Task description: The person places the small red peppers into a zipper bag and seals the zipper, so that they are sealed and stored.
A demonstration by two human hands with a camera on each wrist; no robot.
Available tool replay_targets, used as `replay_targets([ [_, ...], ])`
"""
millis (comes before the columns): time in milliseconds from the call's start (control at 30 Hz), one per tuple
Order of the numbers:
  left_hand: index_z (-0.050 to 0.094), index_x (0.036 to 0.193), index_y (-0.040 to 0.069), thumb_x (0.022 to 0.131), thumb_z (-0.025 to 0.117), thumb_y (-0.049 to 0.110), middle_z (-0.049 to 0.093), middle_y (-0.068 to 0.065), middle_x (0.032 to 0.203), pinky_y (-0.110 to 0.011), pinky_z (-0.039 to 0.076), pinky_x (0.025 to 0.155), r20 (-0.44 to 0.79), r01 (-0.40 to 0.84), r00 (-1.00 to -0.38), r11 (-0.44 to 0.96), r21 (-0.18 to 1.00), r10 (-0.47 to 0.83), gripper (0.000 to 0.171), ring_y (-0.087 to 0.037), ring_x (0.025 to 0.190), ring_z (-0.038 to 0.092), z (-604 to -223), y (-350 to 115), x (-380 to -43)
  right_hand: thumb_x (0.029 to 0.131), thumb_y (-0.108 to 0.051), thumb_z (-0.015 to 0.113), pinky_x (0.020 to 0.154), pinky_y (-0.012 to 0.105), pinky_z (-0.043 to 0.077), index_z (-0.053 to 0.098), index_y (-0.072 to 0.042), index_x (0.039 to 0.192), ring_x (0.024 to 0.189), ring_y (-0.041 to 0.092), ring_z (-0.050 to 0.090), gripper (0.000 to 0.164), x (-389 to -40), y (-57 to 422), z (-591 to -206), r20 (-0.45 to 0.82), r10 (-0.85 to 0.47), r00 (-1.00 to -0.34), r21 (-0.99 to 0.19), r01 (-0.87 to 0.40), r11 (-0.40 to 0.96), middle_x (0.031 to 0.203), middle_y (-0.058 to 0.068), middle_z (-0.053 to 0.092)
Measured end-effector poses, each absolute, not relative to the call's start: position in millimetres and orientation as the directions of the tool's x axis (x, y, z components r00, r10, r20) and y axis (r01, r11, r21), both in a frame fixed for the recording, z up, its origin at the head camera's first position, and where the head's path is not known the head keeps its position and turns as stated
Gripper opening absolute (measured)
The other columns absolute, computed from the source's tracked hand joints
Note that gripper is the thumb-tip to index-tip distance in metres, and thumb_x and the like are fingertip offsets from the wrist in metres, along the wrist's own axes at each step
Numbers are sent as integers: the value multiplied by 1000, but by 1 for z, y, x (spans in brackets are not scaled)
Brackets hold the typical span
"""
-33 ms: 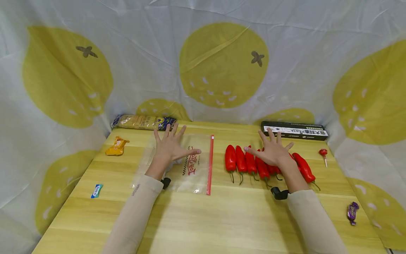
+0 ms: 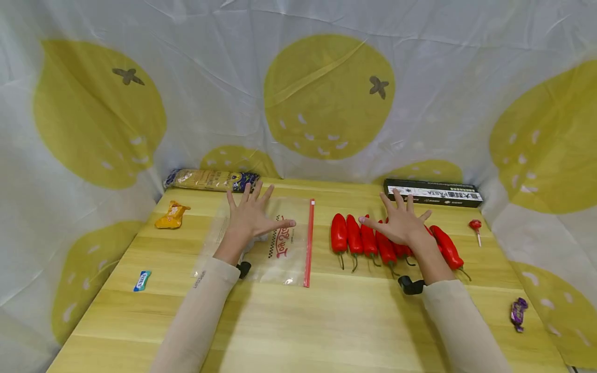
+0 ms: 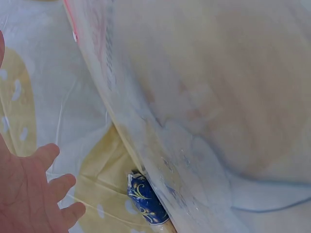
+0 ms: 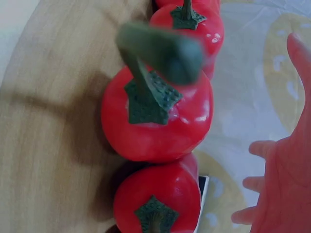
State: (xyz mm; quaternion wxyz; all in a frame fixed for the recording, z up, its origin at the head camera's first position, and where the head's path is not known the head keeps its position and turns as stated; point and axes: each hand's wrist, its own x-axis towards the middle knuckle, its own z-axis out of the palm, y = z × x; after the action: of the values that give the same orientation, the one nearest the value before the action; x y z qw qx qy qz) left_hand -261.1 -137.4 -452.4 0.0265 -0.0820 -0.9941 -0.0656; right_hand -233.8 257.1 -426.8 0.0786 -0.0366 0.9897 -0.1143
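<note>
My left hand (image 2: 249, 217), fingers spread, is over a clear zip bag (image 2: 291, 267) with a red zip edge and red lettering. In the left wrist view, the bag's clear film (image 3: 189, 160) fills much of the picture. My right hand (image 2: 400, 223), also spread and holding nothing, is over a row of several red chili peppers (image 2: 339, 233) with green stems, hiding part of the row. Close up in the right wrist view, a pepper (image 4: 150, 143) stands out with its stem toward the camera. Whether either hand touches what lies below cannot be told.
At the back lie a yellow-and-blue pasta packet (image 2: 210, 180) and a black pasta box (image 2: 431, 192). On the left are an orange-wrapped sweet (image 2: 171, 215) and a small blue-white packet (image 2: 142, 281). A red lollipop (image 2: 475, 225) and a purple-wrapped candy (image 2: 518, 314) lie right.
</note>
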Motion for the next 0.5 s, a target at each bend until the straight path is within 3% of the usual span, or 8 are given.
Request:
replay_targets([
  [500,7,155,38,59,35,101,0,2,165,-66,-22,108,69,215,-976,965,152,206,118,-30,152,3,-448,-148,-256,80,-86,36,93,87,-5,5,-29,157,145,52,-5,101,-230,251,-423,-97,-125,-987,-279,-93,956,164,14,-5],
])
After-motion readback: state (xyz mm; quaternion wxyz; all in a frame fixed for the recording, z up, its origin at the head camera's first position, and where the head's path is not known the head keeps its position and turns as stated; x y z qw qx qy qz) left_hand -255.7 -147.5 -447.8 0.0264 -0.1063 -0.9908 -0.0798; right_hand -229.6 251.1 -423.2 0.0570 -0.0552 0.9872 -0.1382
